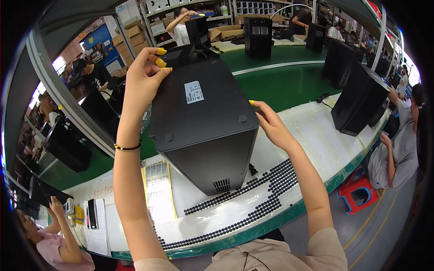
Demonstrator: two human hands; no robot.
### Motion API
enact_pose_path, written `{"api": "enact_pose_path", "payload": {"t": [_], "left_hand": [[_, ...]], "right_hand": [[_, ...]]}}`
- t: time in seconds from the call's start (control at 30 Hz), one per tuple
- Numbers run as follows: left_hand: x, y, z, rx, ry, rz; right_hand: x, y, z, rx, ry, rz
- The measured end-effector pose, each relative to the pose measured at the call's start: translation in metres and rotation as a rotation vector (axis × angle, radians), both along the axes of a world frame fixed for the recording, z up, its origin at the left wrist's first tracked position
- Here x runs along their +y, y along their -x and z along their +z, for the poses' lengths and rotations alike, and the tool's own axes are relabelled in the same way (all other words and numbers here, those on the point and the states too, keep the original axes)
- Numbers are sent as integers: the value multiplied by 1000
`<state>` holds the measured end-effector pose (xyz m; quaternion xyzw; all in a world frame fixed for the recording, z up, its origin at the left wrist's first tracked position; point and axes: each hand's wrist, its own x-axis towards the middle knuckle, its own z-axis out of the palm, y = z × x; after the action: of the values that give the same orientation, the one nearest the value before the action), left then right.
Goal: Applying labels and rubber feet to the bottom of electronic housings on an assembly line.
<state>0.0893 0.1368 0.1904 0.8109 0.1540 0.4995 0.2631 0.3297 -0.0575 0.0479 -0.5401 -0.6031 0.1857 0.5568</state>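
Observation:
A black computer case [203,126] stands on the bench before me, with the face that bears its feet turned up. That face carries a silver label [194,92] and two round rubber feet, one at the near left corner [169,137] and one at the near right corner [242,118]. My left hand [147,74] is at the far left corner, yellow-tipped fingers drawn together in a pinch; whatever lies between them is hidden. Along the right edge, my right hand [271,124] has its fingers stretched out, a yellow-tipped one touching the case's side.
Rows of black rubber feet [271,189] lie on the white bench surface [312,131] in front. A sheet of labels [158,189] is left of the case. Another black case [359,99] stands right. A green conveyor [285,83] runs behind. Co-workers sit on both sides; a red stool [357,192] stands right.

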Motion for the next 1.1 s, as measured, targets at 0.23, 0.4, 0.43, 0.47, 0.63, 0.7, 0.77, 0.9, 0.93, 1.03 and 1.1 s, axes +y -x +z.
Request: {"api": "enact_pose_path", "payload": {"t": [0.23,0.4,0.43,0.47,0.63,0.7,0.77,0.9,0.93,1.03,1.1], "left_hand": [[-23,2,12,126,-156,-42],[-28,20,11,283,-226,40],[-30,24,10,335,-263,71],[-33,26,7,337,-262,73],[-39,27,-2,311,-192,61],[-44,28,-4,299,-183,141],[-46,29,1,326,-217,165],[-49,30,2,333,-215,200],[-50,31,1,332,-214,199],[-51,32,-6,302,-156,218],[-53,28,-16,17,-50,39]], "right_hand": [[-11,-9,-16,102,71,-7],[-16,-19,-37,129,113,-23],[-18,-18,-40,149,133,-20],[-19,-17,-43,170,154,-15],[-13,-19,-74,129,220,15],[-11,-17,-87,104,265,3],[-9,-14,-102,94,352,13],[-13,6,-134,-221,338,-95],[-13,15,-136,-222,339,-96],[-7,25,-155,-599,245,-262],[4,17,-168,-518,164,-248]]}}
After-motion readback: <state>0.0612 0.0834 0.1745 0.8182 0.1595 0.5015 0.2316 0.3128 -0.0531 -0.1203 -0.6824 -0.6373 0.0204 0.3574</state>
